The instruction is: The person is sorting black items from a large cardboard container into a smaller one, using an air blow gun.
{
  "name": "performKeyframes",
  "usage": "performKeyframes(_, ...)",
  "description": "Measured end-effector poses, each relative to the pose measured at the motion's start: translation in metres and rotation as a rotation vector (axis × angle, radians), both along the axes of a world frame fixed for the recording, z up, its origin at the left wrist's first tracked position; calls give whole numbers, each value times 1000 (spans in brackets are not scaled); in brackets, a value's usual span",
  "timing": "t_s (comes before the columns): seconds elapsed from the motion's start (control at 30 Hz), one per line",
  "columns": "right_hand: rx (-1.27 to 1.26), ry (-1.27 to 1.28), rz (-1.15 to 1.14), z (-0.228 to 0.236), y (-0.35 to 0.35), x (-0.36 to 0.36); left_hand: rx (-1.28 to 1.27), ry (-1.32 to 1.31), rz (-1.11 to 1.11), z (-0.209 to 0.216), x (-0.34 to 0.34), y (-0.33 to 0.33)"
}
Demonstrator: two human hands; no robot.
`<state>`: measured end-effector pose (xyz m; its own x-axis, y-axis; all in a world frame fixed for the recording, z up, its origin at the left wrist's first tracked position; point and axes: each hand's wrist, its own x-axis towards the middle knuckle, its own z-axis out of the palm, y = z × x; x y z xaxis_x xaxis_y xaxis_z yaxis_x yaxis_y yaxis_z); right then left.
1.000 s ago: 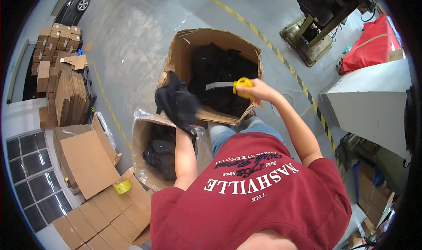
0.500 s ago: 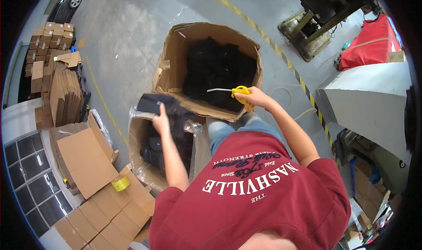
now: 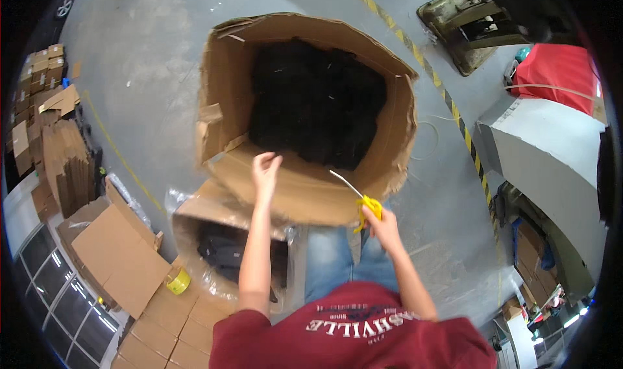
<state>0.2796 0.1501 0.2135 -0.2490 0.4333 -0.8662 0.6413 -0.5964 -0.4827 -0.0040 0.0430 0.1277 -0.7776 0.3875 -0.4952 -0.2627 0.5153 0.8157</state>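
Left hand [image 3: 265, 169] half-open, looked empty, over 7 o'clock side of big carton [image 3: 401, 113]. Right hand [image 3: 384, 227] gripped yellow air blow gun [image 3: 370, 207]. Black fabric pile [image 3: 318, 96] sat inside, 12 o'clock. Reach-in step imo, needed left pinch.

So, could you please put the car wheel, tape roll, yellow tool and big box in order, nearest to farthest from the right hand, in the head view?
1. Yellow tool: held in the right hand.
2. Big box: just ahead and left.
3. Tape roll: lower left of the view.
4. Car wheel: far upper left.
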Motion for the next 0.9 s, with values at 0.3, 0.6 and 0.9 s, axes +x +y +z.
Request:
performKeyframes(0.3, -94, -65, -408, -52, -37, -21, -340, -578, 194, -363, 0, 180)
performKeyframes(0.6, -71, -54, -291, -64, -30, 2, -867, 20, -132, -456, -10, 194)
performKeyframes(0.9, -27, -25, -299, -61, -36, -3, -205, 187, -310, -334, -23, 147)
